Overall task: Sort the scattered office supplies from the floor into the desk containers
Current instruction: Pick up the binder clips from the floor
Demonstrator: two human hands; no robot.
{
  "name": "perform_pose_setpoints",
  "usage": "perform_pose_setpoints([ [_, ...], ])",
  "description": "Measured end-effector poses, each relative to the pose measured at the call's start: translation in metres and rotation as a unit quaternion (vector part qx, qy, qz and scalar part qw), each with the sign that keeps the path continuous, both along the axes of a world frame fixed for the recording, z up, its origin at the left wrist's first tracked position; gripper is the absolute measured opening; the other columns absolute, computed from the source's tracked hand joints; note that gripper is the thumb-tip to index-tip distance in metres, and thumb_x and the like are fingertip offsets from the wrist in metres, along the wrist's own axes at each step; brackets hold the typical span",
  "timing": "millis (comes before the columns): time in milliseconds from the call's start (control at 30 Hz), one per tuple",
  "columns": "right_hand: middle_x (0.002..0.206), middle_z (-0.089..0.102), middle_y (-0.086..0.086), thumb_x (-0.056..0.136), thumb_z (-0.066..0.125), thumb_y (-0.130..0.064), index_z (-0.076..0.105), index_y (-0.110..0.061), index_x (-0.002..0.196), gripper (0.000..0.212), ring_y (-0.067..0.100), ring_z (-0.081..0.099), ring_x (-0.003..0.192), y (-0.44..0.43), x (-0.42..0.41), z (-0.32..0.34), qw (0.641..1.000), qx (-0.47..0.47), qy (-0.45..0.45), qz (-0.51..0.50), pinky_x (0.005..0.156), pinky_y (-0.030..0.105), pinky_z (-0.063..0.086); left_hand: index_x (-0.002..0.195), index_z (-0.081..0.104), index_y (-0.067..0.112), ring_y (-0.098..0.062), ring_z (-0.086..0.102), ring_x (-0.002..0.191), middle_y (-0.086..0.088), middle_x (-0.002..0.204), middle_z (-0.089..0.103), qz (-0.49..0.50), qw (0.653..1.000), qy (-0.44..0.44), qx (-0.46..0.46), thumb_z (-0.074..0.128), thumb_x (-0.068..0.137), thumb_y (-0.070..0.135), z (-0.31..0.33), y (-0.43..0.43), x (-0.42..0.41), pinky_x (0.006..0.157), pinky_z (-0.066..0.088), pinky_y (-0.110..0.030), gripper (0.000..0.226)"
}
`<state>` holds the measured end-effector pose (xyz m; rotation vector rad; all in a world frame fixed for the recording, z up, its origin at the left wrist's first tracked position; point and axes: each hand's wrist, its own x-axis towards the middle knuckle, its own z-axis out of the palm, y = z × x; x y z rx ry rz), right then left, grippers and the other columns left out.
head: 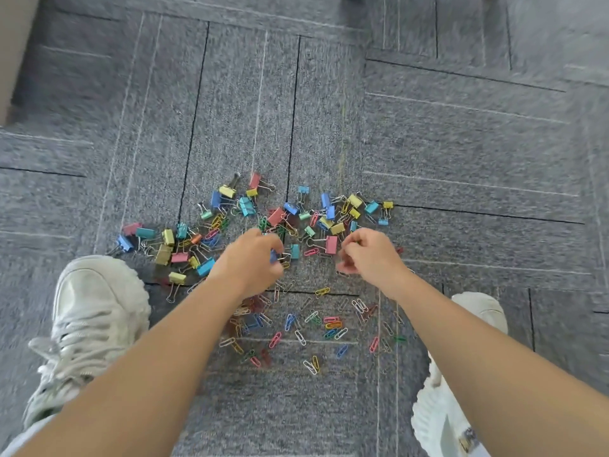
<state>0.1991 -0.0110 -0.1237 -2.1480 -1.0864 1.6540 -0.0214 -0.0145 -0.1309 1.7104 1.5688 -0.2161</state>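
Several coloured binder clips (276, 216) lie scattered in a band across the grey carpet (461, 143). Nearer to me lie several coloured paper clips (331, 324). My left hand (252, 255) reaches down over the middle of the pile, fingers curled round a small blue binder clip (274, 256). My right hand (369, 253) hovers just right of it with its fingers curled; whether it holds anything I cannot make out. A pink binder clip (331, 244) lies between the two hands.
My white sneakers stand on either side of the pile, the left shoe (95, 321) and the right shoe (441, 407). A beige furniture edge (13, 47) rises at the far left. No desk containers are in view.
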Motion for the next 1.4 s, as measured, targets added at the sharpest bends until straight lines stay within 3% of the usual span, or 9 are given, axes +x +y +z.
perform_pose_setpoints([
  [167,0.08,0.058,0.0,0.096,0.045,-0.014,0.059,-0.014,0.091,0.015,0.016,0.051,0.064,0.01,-0.008,-0.01,0.967,0.05,-0.115,0.223,0.06,0.032,0.041,0.082,0.052,0.018,-0.016,0.051,0.08,-0.002,0.096,0.049,0.103,0.99,-0.096,-0.009,0.058,0.083,0.015,0.008,0.03,-0.001,0.071,0.046,-0.033,0.007],
  [367,0.117,0.045,0.004,0.096,0.059,-0.033,0.044,-0.016,0.128,0.04,0.026,0.052,0.109,0.027,-0.024,-0.014,0.813,0.076,-0.303,0.492,0.083,0.043,0.052,0.061,0.032,0.014,-0.021,0.034,0.061,-0.003,0.068,0.036,0.156,0.983,-0.094,0.016,0.059,0.079,0.017,-0.004,0.032,-0.024,0.058,0.034,-0.03,0.033],
  [600,0.1,0.048,0.006,0.094,0.057,-0.024,0.05,-0.014,0.092,0.013,0.029,0.053,0.088,0.023,-0.016,-0.005,0.817,0.007,-0.326,0.476,0.074,0.039,0.048,0.109,0.051,0.026,-0.022,0.063,0.077,-0.005,0.095,0.065,0.089,0.996,-0.009,-0.016,0.067,0.088,0.035,-0.009,0.023,-0.032,0.074,0.056,-0.038,0.029],
  [733,0.077,0.046,0.001,0.094,0.051,-0.02,0.04,-0.02,0.077,0.02,0.02,0.047,0.067,0.017,0.003,0.016,0.877,-0.052,-0.245,0.409,0.058,0.031,0.035,0.098,0.057,0.027,-0.024,0.06,0.097,-0.001,0.109,0.06,0.005,1.0,0.015,-0.017,0.066,0.09,0.039,-0.011,0.014,-0.022,0.09,0.051,-0.041,0.017],
  [867,0.082,0.053,0.005,0.094,0.046,-0.017,0.043,-0.02,0.101,0.007,0.018,0.044,0.063,0.016,0.015,0.032,0.927,-0.055,-0.212,0.304,0.056,0.032,0.034,0.109,0.058,0.018,-0.027,0.059,0.104,-0.001,0.109,0.055,-0.039,0.997,0.052,0.033,0.065,0.092,0.032,-0.01,0.005,-0.004,0.084,0.051,-0.04,0.023],
  [933,0.084,0.058,0.007,0.092,0.045,-0.013,0.045,-0.018,0.116,0.024,0.019,0.048,0.063,0.015,0.013,0.032,0.955,-0.074,-0.177,0.227,0.057,0.032,0.036,0.107,0.056,0.015,-0.028,0.06,0.102,-0.003,0.107,0.057,-0.072,0.991,0.09,0.061,0.065,0.094,0.024,-0.012,-0.001,0.005,0.077,0.049,-0.037,0.019],
  [1067,0.077,0.059,0.007,0.09,0.04,-0.002,0.058,-0.013,0.1,0.023,0.021,0.058,0.066,0.009,-0.01,0.026,0.982,-0.075,-0.091,0.146,0.06,0.036,0.053,0.106,0.05,0.015,-0.029,0.062,0.096,-0.007,0.105,0.059,-0.037,0.992,0.101,0.065,0.062,0.093,0.011,-0.021,-0.009,0.011,0.07,0.046,-0.036,0.018],
  [1233,0.082,0.06,0.002,0.09,0.051,-0.022,0.055,-0.018,0.094,0.007,0.02,0.055,0.069,0.005,-0.056,0.009,0.945,0.039,-0.143,0.291,0.063,0.034,0.045,0.109,0.064,0.018,-0.027,0.064,0.091,-0.004,0.107,0.062,-0.019,0.999,0.038,-0.012,0.059,0.093,0.019,-0.017,0.0,-0.012,0.075,0.055,-0.038,0.016],
  [1400,0.111,0.053,0.003,0.092,0.059,-0.032,0.046,-0.018,0.119,0.033,0.03,0.061,0.097,0.01,-0.089,-0.015,0.848,0.083,-0.293,0.435,0.076,0.041,0.052,0.087,0.048,0.015,-0.012,0.05,0.066,-0.001,0.079,0.056,0.039,0.996,-0.024,-0.077,0.052,0.092,0.019,-0.006,0.02,-0.045,0.053,0.039,-0.027,0.008],
])
